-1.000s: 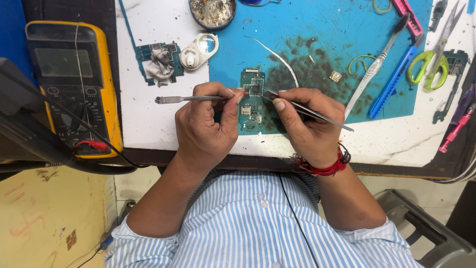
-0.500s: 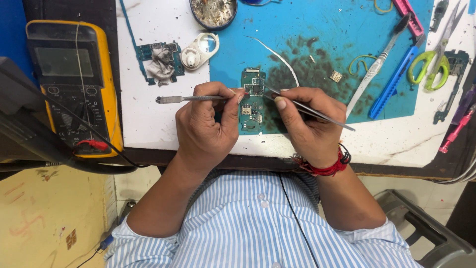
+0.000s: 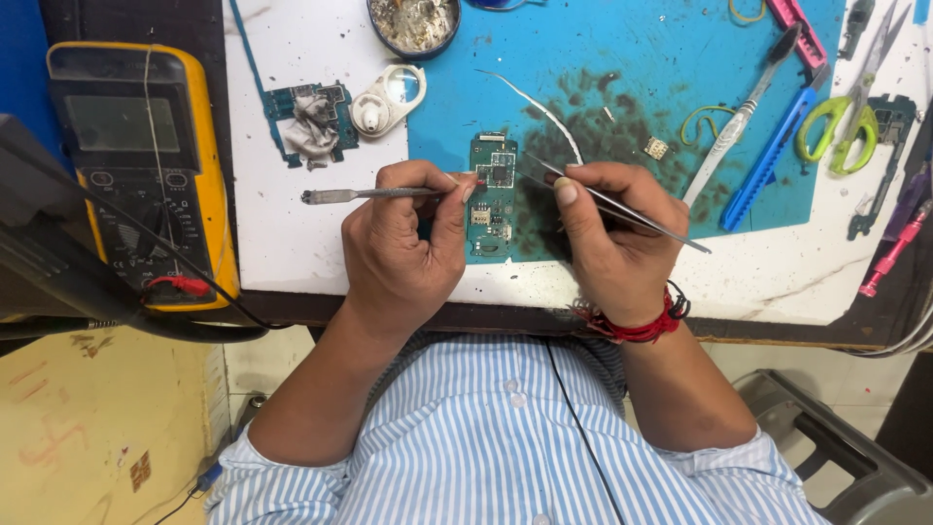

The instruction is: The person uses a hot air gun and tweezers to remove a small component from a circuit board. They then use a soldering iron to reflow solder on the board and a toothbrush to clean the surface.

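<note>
We found the green circuit board (image 3: 493, 199) lying flat just above the middle of the frame, its long axis running up and down the picture, wedged between our two hands. Our left hand (image 3: 403, 243) was clenched around a thin metal probe (image 3: 374, 194) that lay almost level, its handle pointing to the left and its tip meeting the board's left edge near the square chip. Our right hand (image 3: 612, 233) pinched a pair of tweezers (image 3: 607, 202), slanting from the lower right up to the left, their point at the board's upper right part. Both hands sat equally close, the board directly ahead of the fingertips.

The board rested on a stained blue mat (image 3: 632, 107) over a white worktop (image 3: 292, 233). A yellow multimeter (image 3: 136, 165) stood at the left; a blue cutter (image 3: 773, 146) and green scissors (image 3: 846, 122) lay at the upper right.
</note>
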